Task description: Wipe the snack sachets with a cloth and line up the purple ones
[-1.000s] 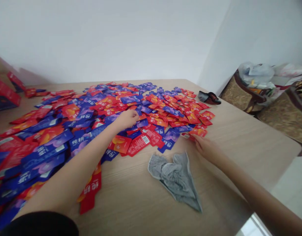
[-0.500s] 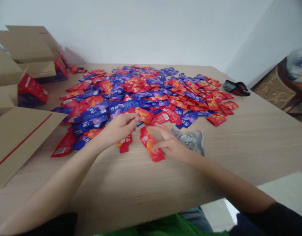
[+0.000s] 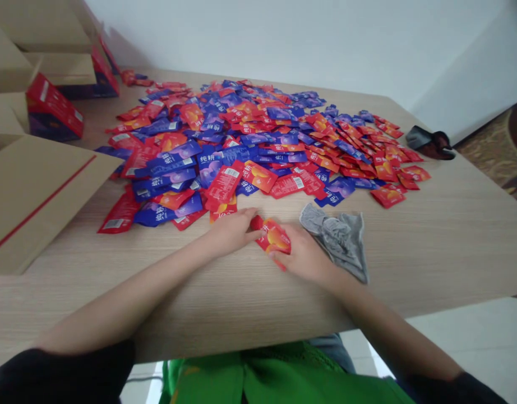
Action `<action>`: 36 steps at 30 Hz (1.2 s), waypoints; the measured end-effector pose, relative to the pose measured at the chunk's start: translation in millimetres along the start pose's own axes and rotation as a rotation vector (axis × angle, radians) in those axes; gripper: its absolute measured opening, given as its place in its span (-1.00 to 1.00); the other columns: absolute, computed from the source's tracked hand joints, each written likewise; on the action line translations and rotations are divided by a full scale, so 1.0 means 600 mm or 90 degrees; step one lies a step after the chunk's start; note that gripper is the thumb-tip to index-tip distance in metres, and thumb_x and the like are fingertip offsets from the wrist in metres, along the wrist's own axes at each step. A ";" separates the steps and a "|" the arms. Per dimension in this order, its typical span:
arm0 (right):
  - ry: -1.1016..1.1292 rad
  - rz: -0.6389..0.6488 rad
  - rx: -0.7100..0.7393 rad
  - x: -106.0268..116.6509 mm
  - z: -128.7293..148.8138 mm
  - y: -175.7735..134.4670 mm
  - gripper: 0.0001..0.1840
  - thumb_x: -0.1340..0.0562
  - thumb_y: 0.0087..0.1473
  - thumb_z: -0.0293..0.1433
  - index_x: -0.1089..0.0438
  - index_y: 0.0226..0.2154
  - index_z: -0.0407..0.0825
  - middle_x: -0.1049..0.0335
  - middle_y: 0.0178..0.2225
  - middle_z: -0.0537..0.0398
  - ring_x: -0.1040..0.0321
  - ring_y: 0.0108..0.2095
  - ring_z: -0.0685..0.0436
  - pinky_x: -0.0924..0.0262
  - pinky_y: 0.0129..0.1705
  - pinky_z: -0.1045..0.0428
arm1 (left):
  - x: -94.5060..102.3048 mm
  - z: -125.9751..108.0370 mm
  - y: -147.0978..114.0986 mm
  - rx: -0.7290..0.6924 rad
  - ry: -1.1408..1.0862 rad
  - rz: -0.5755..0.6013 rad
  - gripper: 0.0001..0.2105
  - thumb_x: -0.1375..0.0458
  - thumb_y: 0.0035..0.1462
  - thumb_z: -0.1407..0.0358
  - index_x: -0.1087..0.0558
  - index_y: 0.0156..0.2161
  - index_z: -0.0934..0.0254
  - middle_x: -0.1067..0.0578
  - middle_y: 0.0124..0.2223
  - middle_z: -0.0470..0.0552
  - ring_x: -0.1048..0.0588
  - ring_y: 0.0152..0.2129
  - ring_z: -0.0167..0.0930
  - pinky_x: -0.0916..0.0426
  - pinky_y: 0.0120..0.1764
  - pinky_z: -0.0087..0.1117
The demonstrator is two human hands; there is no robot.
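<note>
A red pouch with an orange fruit print lies between my two hands, low over the wooden table. My right hand grips its right side, thumb on the printed front. At its narrow top end, my left hand pinches the pouch between thumb and fingers. Just beyond my hands spreads a wide heap of red and purple-blue pouches. One red pouch rests back side up at the heap's near edge, its barcode showing.
Open cardboard boxes stand at the left, one flap reaching over the table. A crumpled grey cloth lies right of my right hand. Dark sunglasses sit near the table's right edge. A white wall rises behind.
My left hand has come down from the heap's edge to the held pouch's top. The pouch is now between both hands. My view has tilted downward.
</note>
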State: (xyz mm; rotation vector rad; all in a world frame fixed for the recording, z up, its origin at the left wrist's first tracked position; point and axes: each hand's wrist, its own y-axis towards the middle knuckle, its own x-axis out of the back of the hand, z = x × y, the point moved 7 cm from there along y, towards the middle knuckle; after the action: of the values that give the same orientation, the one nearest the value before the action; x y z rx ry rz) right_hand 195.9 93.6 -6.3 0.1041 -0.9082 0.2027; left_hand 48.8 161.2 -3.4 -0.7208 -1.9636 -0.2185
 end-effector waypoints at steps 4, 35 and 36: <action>0.171 0.029 -0.020 0.018 -0.014 0.004 -0.66 -0.30 0.03 -0.28 -0.33 -0.11 0.05 -0.47 -0.23 0.11 -0.41 -0.26 -0.14 -0.28 -0.19 -0.04 | 0.007 -0.013 0.004 -0.062 -0.195 0.042 -0.64 -0.06 0.18 -0.01 -0.44 -0.32 0.28 -0.46 -0.32 0.02 -0.44 -0.39 -0.36 -0.31 -0.32 -0.38; 0.292 0.006 0.014 0.014 0.019 -0.025 -0.63 -0.12 0.21 -0.37 -0.23 0.08 0.06 -0.44 -0.03 0.00 -0.38 -0.02 -0.20 -0.29 -0.01 -0.11 | 0.045 -0.056 -0.016 -0.071 -0.206 -0.030 -0.72 0.10 0.30 0.20 -0.25 -0.43 0.23 -0.33 -0.50 -0.12 -0.34 -0.52 -0.46 -0.23 -0.42 -0.46; 0.294 0.007 0.011 0.014 0.020 -0.025 -0.63 -0.12 0.20 -0.37 -0.23 0.07 0.06 -0.44 -0.03 -0.01 -0.39 -0.03 -0.20 -0.29 -0.01 -0.11 | 0.048 -0.055 -0.016 -0.072 -0.239 -0.029 -0.71 0.10 0.30 0.19 -0.26 -0.44 0.23 -0.32 -0.50 -0.12 -0.33 -0.53 -0.47 -0.23 -0.43 -0.46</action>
State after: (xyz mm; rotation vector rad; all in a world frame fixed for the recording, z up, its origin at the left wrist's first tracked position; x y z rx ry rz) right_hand 195.2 77.9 7.5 0.0638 -0.4470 0.2318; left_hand 58.4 150.1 39.0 -0.8371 -2.3403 -0.2372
